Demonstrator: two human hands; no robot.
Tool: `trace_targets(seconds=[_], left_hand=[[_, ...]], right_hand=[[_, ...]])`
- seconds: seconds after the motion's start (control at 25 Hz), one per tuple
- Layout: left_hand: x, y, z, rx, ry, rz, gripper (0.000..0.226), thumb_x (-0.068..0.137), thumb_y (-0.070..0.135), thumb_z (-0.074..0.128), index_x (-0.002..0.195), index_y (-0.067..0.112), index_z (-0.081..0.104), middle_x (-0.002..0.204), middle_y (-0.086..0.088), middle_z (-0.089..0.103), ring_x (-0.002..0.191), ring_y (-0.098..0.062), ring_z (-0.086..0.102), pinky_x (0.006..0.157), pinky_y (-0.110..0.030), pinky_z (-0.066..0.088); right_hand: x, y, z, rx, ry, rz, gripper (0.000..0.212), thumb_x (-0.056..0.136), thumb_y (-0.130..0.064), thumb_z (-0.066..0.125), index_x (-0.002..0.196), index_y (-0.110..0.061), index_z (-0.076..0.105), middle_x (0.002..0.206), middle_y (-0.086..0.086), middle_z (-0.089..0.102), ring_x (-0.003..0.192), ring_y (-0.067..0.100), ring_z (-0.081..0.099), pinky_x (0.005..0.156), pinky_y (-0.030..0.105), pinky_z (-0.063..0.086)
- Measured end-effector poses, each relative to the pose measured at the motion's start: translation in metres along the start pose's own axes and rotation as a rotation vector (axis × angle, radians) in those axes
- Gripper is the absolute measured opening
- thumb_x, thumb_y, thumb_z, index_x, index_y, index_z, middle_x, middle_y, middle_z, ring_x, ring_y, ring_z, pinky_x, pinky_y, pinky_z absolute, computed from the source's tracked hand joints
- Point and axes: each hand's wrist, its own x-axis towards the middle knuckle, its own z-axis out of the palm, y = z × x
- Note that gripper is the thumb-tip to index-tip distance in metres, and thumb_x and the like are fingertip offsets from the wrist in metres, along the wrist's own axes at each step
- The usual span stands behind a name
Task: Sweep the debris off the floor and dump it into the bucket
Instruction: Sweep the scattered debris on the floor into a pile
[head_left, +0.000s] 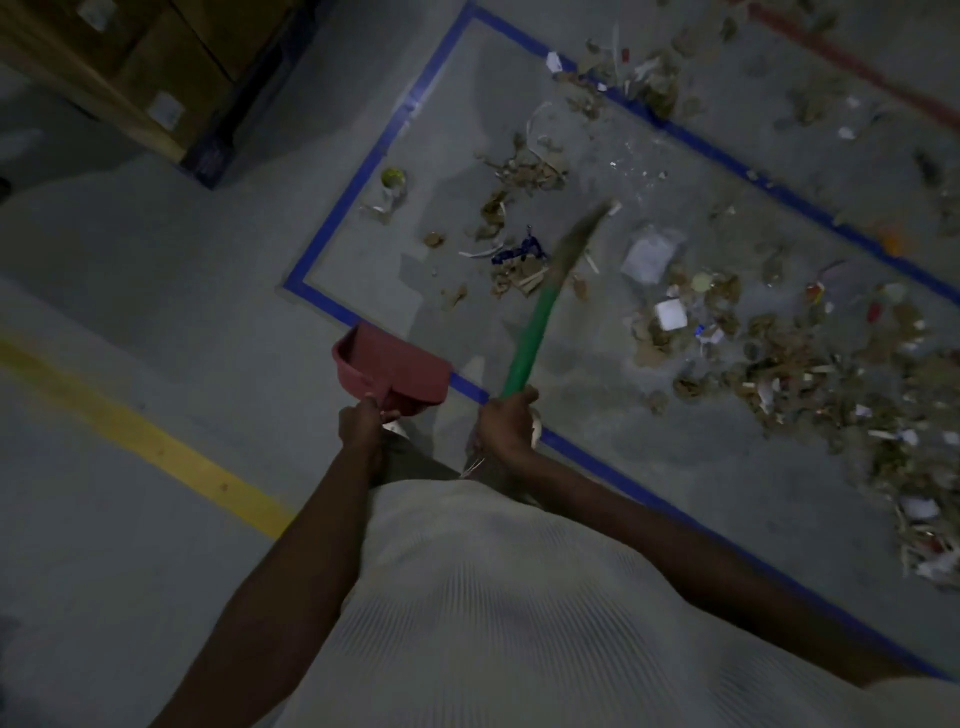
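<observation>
Presently, entries as follows.
- Item, left hand (358, 423): fingers curled tight round the handle of a red dustpan (400, 364), whose pan end points away from the grip and reaches over the tape line.
- Item, right hand (506, 423): fist closed round the near end of a green broom (530, 332). The shaft runs up and away from the grip, with blurred bristles (582, 234) at the far end.
- Item, debris (779, 374): brown scraps, paper bits and pale strips on the grey floor (156, 260). It lies beyond the broom grip and is thickest to its right. Most is inside a rectangle of blue tape (358, 192), some past the far side.
- Item, white paper sheet (649, 257): just right of the bristles.
- Item, blue tape, near run: passes between the two grips.
- Item, yellow line (145, 441): well left of the dustpan grip.
- Item, cardboard boxes (156, 62): far beyond the dustpan grip, to its left.
- Item, pale ribbed shirt (493, 623): nearer than both grips.
</observation>
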Motion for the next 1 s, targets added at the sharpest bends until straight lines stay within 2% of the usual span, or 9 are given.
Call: trace_targets(seconds=[0.08, 0.2, 0.28, 0.4, 0.48, 0.6, 0.8, 0.88, 1.0], left_hand=[[0.01, 0.012, -0.026, -0.048, 0.084, -0.027, 0.051, 0.093, 0.033, 0.059, 0.122, -0.008, 0.058, 0.111, -0.024, 0.067, 0.076, -0.037, 0.066, 0.062, -0.045, 0.055], [0.032, 0.026, -0.076, -0.113, 0.189, -0.017, 0.049, 0.096, 0.027, 0.051, 0.127, -0.01, 0.052, 0.117, -0.028, 0.066, 0.053, -0.027, 0.047, 0.048, -0.031, 0.036], [0.044, 0.032, -0.108, -0.14, 0.259, -0.033, 0.045, 0.097, 0.022, 0.047, 0.128, -0.01, 0.05, 0.114, -0.027, 0.066, 0.051, -0.02, 0.037, 0.048, -0.026, 0.027], [0.056, 0.032, -0.144, -0.188, 0.298, -0.058, 0.045, 0.097, 0.024, 0.047, 0.125, -0.01, 0.054, 0.113, -0.026, 0.066, 0.054, -0.021, 0.038, 0.048, -0.027, 0.03], [0.053, 0.021, -0.155, -0.223, 0.334, -0.075, 0.048, 0.097, 0.028, 0.049, 0.125, -0.01, 0.056, 0.117, -0.028, 0.065, 0.068, -0.034, 0.058, 0.055, -0.04, 0.046], [0.033, -0.019, -0.158, -0.259, 0.45, -0.134, 0.05, 0.098, 0.032, 0.048, 0.128, -0.007, 0.054, 0.124, -0.027, 0.062, 0.113, -0.049, 0.058, 0.091, -0.059, 0.05], [-0.037, -0.13, -0.118, -0.487, 0.625, -0.304, 0.053, 0.098, 0.034, 0.047, 0.13, -0.007, 0.051, 0.13, -0.028, 0.056, 0.116, -0.044, 0.058, 0.095, -0.056, 0.05], [-0.074, -0.177, -0.089, -0.612, 0.65, -0.355, 0.053, 0.098, 0.034, 0.048, 0.131, -0.007, 0.051, 0.131, -0.027, 0.056, 0.116, -0.043, 0.058, 0.096, -0.056, 0.05], [-0.132, -0.251, -0.043, -0.778, 0.706, -0.429, 0.054, 0.099, 0.033, 0.049, 0.133, -0.008, 0.049, 0.133, -0.028, 0.054, 0.121, -0.044, 0.055, 0.101, -0.056, 0.047]], right_hand=[[-0.013, -0.012, 0.023, 0.011, -0.098, -0.048, 0.054, 0.103, -0.023, 0.045, 0.15, -0.014, 0.02, 0.126, 0.02, 0.058, 0.107, 0.04, 0.065, 0.094, 0.055, 0.055], [-0.03, -0.031, 0.057, -0.19, -0.227, -0.212, 0.054, 0.102, -0.024, 0.048, 0.15, -0.019, 0.025, 0.122, 0.019, 0.061, 0.104, 0.039, 0.065, 0.089, 0.057, 0.056], [-0.04, -0.046, 0.078, -0.323, -0.293, -0.286, 0.055, 0.1, -0.022, 0.05, 0.15, -0.019, 0.027, 0.122, 0.02, 0.062, 0.105, 0.04, 0.065, 0.089, 0.056, 0.057], [-0.048, -0.06, 0.107, -0.564, -0.401, -0.394, 0.049, 0.096, -0.017, 0.054, 0.143, -0.013, 0.04, 0.119, 0.019, 0.062, 0.104, 0.038, 0.065, 0.088, 0.053, 0.057], [-0.047, -0.056, 0.117, -0.71, -0.451, -0.476, 0.039, 0.097, -0.021, 0.057, 0.134, -0.01, 0.053, 0.117, 0.017, 0.066, 0.105, 0.036, 0.066, 0.089, 0.046, 0.056], [-0.043, -0.041, 0.115, -0.932, -0.56, -0.641, 0.033, 0.097, -0.032, 0.06, 0.119, -0.008, 0.065, 0.11, 0.016, 0.071, 0.1, 0.031, 0.067, 0.075, 0.028, 0.045], [-0.034, 0.008, 0.064, -1.187, -0.784, -0.877, 0.029, 0.088, -0.027, 0.064, 0.103, -0.003, 0.067, 0.086, 0.012, 0.067, 0.076, 0.027, 0.063, 0.056, 0.023, 0.044], [-0.031, 0.038, 0.039, -1.28, -0.809, -0.898, 0.025, 0.091, -0.019, 0.062, 0.109, -0.003, 0.066, 0.091, 0.014, 0.069, 0.082, 0.032, 0.066, 0.062, 0.03, 0.048], [-0.032, 0.087, 0.005, -1.409, -0.851, -0.883, 0.028, 0.094, -0.019, 0.06, 0.121, -0.01, 0.065, 0.108, 0.012, 0.07, 0.1, 0.03, 0.067, 0.073, 0.025, 0.043]])
